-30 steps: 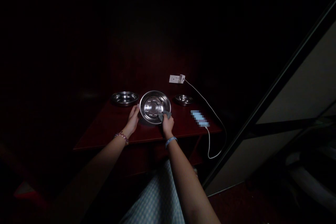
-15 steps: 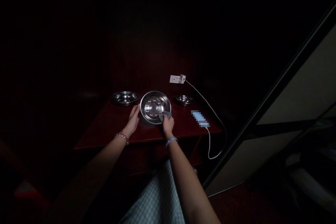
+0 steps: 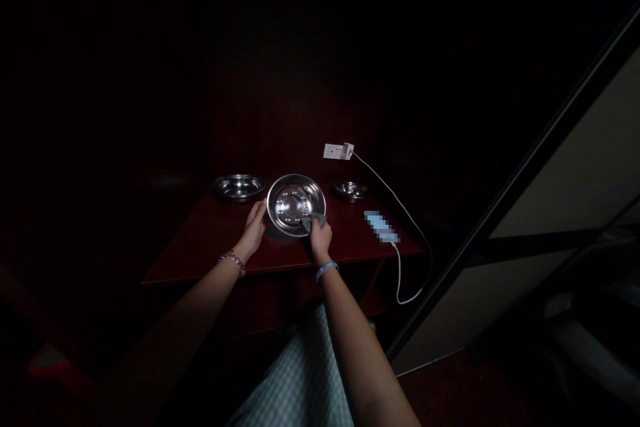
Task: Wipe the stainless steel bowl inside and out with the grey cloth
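Observation:
A shiny steel bowl (image 3: 293, 203) is held tilted toward me above the dark red table (image 3: 200, 250). My left hand (image 3: 254, 228) grips its left rim, thumb at the edge and the other fingers mostly hidden behind. At the lower right rim, my right hand (image 3: 321, 238) is closed on a grey cloth (image 3: 317, 219), which lies against the inside of the bowl. Behind on the left rests a wide, shallow steel bowl (image 3: 239, 188). A smaller steel bowl (image 3: 351, 191) sits to the right.
A phone with a blurred screen (image 3: 381, 227) lies on the table's right side. Its white cable (image 3: 399, 273) loops past the edge up to a charger in the wall socket (image 3: 339, 151). A dark-framed panel (image 3: 565, 200) slants along the right.
Hardly anything differs; both hands, the bowl and the cloth keep nearly the same place. The light on the scene looks slightly dimmer.

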### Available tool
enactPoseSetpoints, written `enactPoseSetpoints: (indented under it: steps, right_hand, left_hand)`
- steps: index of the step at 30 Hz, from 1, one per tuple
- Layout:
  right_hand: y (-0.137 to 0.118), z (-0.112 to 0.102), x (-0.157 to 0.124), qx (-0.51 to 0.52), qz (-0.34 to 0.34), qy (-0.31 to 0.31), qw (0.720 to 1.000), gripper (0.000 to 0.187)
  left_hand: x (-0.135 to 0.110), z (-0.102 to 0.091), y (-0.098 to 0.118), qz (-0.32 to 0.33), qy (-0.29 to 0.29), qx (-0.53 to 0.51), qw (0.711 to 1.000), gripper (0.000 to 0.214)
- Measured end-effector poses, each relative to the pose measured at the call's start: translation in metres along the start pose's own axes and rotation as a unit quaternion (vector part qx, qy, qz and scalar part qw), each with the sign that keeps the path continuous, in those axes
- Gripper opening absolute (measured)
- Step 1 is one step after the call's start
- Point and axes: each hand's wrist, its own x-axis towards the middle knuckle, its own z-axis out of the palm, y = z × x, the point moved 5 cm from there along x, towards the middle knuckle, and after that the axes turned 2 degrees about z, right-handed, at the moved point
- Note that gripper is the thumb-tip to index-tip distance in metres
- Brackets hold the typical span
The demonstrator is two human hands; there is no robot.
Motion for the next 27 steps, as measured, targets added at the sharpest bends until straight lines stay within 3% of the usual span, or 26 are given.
enactPoseSetpoints:
  steps: [19,27]
  right_hand:
    - [-0.0017,-0.0020,-0.0020,0.016,-0.009,0.001,1.000,0.019]
    - [0.0001,0.0011,-0.0009,0.056,0.015,-0.014,0.998,0.022]
  left_hand:
    - [-0.0010,-0.0052,0.0051,0.025,0.025,0.038,0.999,0.058]
    - [-0.0014,0.0012,0.0060,0.038,-0.002,0.025,0.999,0.069]
